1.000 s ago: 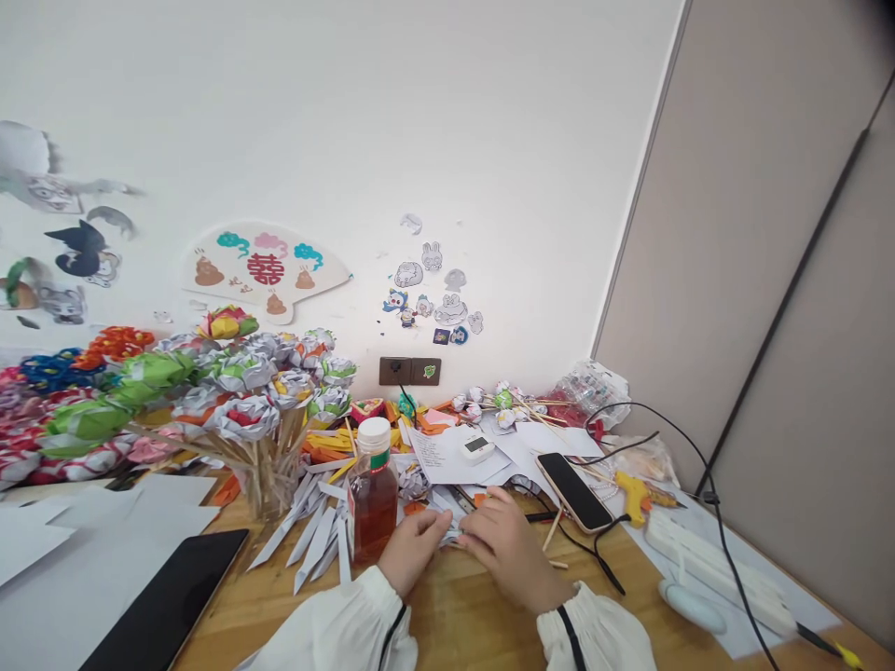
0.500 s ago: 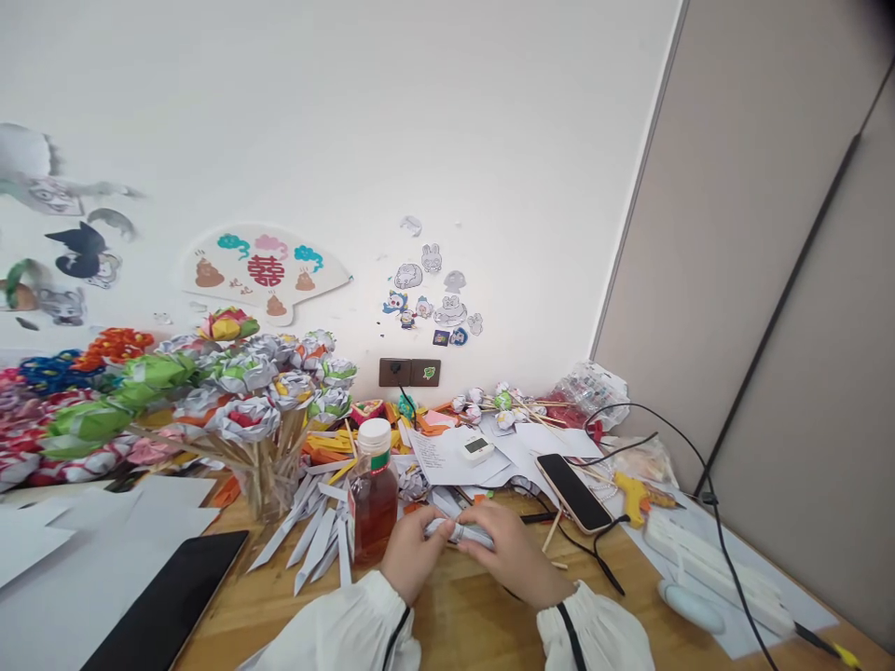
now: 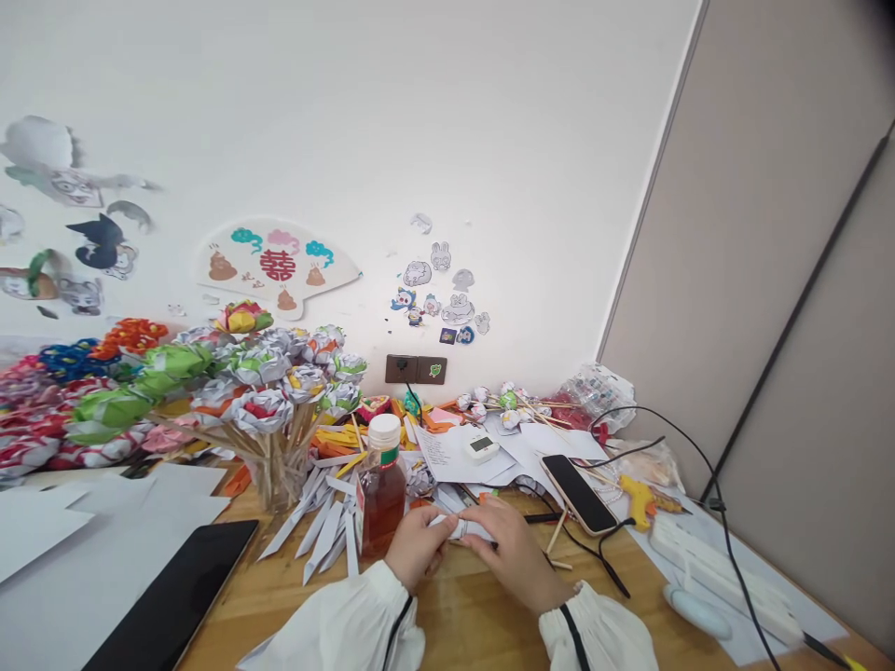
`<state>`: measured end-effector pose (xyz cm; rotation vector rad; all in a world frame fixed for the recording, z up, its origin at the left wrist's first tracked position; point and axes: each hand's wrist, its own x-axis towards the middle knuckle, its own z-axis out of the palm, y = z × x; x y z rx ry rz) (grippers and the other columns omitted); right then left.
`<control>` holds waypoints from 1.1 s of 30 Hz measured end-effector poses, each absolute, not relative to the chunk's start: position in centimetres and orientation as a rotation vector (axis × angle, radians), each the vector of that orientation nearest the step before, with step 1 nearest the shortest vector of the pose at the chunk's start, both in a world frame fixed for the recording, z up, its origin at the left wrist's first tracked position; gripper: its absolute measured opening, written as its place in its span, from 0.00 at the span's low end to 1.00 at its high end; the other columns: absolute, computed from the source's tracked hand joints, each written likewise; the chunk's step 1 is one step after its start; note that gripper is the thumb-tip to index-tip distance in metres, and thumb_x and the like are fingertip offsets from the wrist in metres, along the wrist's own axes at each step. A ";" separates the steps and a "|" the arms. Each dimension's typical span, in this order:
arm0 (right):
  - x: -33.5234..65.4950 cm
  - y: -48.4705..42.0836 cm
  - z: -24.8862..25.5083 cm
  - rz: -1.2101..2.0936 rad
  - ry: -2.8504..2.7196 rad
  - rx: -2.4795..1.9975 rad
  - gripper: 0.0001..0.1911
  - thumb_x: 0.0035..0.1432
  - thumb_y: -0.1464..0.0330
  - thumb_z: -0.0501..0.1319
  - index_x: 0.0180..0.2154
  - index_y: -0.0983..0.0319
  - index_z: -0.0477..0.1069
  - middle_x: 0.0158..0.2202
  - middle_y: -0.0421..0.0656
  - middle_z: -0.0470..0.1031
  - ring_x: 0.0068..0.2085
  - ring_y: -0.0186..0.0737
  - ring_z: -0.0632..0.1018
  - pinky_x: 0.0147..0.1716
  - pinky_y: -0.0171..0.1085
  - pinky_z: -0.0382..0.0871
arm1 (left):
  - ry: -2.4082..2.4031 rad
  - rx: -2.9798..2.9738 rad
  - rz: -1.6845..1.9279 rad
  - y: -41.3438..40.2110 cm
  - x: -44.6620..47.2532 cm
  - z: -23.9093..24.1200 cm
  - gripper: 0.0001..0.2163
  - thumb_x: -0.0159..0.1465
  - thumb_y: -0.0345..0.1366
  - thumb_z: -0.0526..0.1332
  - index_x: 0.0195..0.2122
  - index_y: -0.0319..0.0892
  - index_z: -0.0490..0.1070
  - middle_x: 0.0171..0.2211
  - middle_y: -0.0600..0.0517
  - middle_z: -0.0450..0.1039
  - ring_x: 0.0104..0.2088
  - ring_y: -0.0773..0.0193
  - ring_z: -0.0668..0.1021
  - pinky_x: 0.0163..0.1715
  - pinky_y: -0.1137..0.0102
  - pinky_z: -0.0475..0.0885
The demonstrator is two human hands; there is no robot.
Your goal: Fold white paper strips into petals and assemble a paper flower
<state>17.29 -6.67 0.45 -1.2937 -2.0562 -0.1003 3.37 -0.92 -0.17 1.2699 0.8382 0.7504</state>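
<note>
Between my two hands is a small piece of folded white paper (image 3: 467, 529), held just above the wooden table. My left hand (image 3: 418, 543) pinches its left end between thumb and fingers. On the other side, my right hand (image 3: 510, 550) grips the right end, its thumb beneath and fingers over the top. The fingers cover part of the paper. Close behind my left hand stands a bottle of reddish-brown liquid (image 3: 381, 503) with a white cap. Folded white paper strips (image 3: 325, 536) lie in a loose pile left of the bottle.
Paper flowers on sticks (image 3: 262, 410) stand in a clear container at left. A dark tablet (image 3: 182, 596) lies by white sheets (image 3: 62, 578). To the right are a phone (image 3: 579, 494), a yellow glue gun (image 3: 638, 501), a white power strip (image 3: 727, 582) and black cables.
The view has shifted slightly, so the scene sits a little farther right. Both hands keep hold of the folded paper, with only a small shift of the fingers.
</note>
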 end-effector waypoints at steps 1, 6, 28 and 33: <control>17.2 -6.6 0.3 -0.098 -2.031 -1.301 0.10 0.52 0.67 0.55 0.39 0.58 0.66 0.35 0.41 0.72 0.39 0.39 0.70 0.44 0.39 0.58 | 0.835 1.264 0.746 -0.9 3.3 -0.2 0.18 0.38 0.52 0.59 0.14 0.42 0.56 0.04 0.63 0.55 0.05 0.77 0.54 0.07 0.77 0.43; 16.6 -6.6 0.0 -0.099 -1.964 -1.335 0.08 0.51 0.68 0.56 0.36 0.58 0.67 0.34 0.40 0.73 0.38 0.38 0.71 0.44 0.39 0.57 | 0.821 1.189 0.688 -0.9 3.2 -0.3 0.18 0.39 0.51 0.59 0.14 0.42 0.55 0.05 0.63 0.55 0.05 0.78 0.53 0.07 0.78 0.43; 16.7 -6.4 0.7 0.282 -1.806 -1.359 0.06 0.50 0.71 0.55 0.32 0.60 0.69 0.32 0.41 0.72 0.35 0.37 0.71 0.38 0.37 0.62 | 0.919 1.361 0.819 -1.1 4.0 -1.0 0.15 0.44 0.49 0.56 0.17 0.42 0.55 0.06 0.64 0.54 0.07 0.76 0.57 0.10 0.78 0.47; 16.7 -6.2 0.4 0.319 -1.778 -1.350 0.05 0.49 0.70 0.55 0.31 0.61 0.69 0.31 0.40 0.72 0.35 0.37 0.71 0.37 0.37 0.62 | 0.943 1.399 0.843 -1.2 4.1 -1.1 0.14 0.46 0.47 0.55 0.17 0.42 0.55 0.06 0.64 0.54 0.08 0.76 0.57 0.11 0.78 0.48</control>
